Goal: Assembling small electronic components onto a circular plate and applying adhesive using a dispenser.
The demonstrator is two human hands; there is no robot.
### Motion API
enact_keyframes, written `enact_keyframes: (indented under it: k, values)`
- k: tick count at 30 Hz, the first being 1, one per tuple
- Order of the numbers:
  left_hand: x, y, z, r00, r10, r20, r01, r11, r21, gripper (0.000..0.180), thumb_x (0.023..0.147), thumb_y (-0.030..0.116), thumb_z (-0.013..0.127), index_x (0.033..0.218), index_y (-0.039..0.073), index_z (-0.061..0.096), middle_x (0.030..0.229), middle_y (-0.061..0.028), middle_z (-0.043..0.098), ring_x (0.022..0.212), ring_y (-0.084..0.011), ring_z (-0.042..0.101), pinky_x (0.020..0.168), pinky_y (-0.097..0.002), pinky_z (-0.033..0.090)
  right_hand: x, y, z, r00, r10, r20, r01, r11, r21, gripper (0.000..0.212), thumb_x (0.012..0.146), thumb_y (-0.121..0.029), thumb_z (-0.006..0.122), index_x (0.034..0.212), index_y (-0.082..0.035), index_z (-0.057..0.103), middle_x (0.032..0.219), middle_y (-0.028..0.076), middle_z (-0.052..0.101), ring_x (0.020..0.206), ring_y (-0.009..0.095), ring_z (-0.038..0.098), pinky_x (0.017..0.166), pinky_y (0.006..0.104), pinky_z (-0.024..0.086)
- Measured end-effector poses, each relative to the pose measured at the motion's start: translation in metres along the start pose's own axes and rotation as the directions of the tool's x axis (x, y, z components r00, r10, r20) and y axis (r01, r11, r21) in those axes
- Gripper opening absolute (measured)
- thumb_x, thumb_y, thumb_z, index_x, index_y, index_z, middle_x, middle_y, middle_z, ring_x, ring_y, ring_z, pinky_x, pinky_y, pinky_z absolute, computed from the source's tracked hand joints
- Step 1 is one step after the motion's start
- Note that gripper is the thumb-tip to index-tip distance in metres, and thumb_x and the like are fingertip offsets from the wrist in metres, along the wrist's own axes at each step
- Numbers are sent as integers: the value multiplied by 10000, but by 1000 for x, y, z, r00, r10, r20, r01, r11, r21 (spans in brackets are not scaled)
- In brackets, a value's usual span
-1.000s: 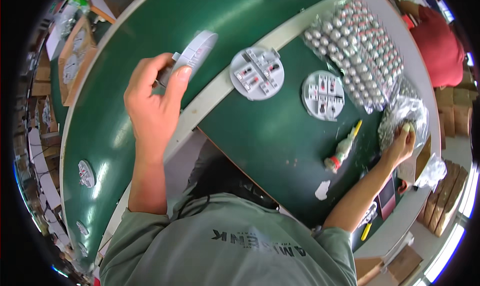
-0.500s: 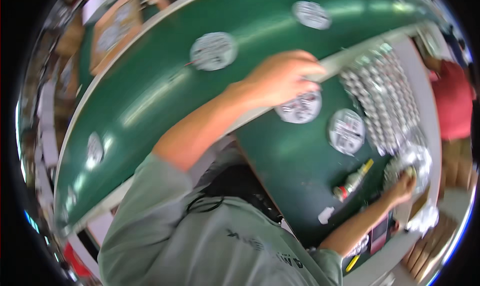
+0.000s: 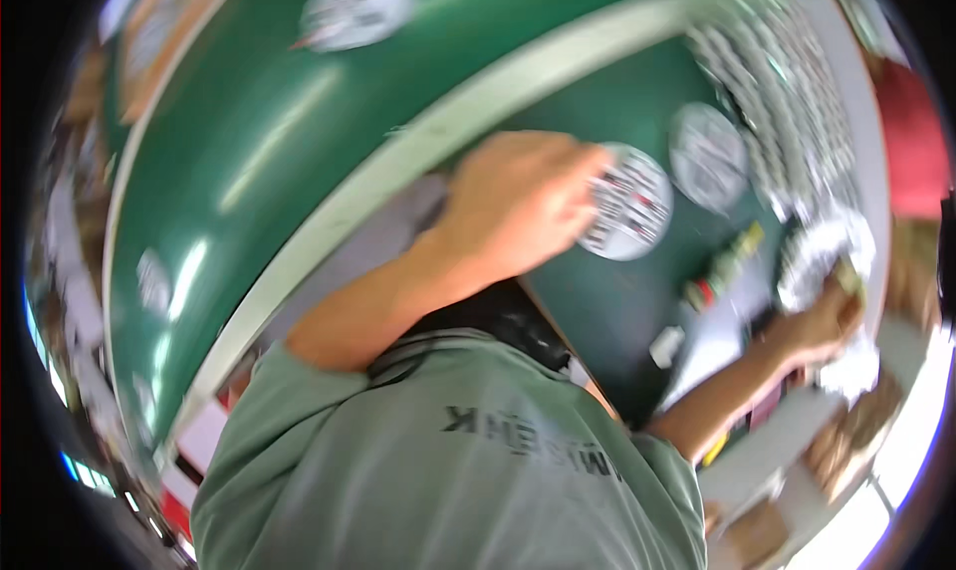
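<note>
My left hand has its fingers closed at the near edge of a round white disc with rows of dark marks and small red spots. A second pale disc lies just beyond it on the green tabletop. At the right, my right hand is closed, with a small yellowish thing at its fingertips, too blurred to name. Crumpled clear plastic lies beside that hand. Between the hands is a small bottle-like thing with a red end and a yellow end.
Rows of silvery round pieces in clear plastic lie at the far right. A raised pale edge separates a curving green surface bearing another white disc. A white scrap lies near me. A person's red sleeve shows at right.
My left hand has come back toward me with the round disc, over the pale edge. My right hand stays near the crumpled plastic. The whole view has shifted and blurred.
</note>
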State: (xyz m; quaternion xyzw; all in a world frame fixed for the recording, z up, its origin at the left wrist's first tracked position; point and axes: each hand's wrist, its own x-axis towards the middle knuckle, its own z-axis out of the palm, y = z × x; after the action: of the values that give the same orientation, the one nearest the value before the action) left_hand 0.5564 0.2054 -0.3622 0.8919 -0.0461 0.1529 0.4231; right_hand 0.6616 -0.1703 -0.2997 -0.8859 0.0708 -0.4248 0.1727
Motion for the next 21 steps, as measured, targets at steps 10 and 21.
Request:
enact_keyframes:
  k: [10, 21]
  values:
    - [-1, -1, 31, 987, 160, -9, -157, 980, 124, 413, 785, -41, 697, 1183, 59, 731, 740, -51, 560, 662, -275, 559, 658, -414, 399, -135, -116, -13, 752, -277, 598, -159, 805, 572, 247, 835, 84, 811, 1044, -29, 742, 1075, 106, 777, 1022, 266, 715, 897, 375, 574]
    - [12, 2, 27, 990, 136, 47, -140, 982, 127, 369, 788, 1, 717, 1155, 43, 722, 761, -68, 556, 681, -279, 551, 654, -438, 388, -123, -128, -8, 684, -398, 612, 68, 869, 490, 298, 760, 35, 826, 1040, -37, 754, 1160, 127, 755, 1049, 333, 691, 918, 425, 562]
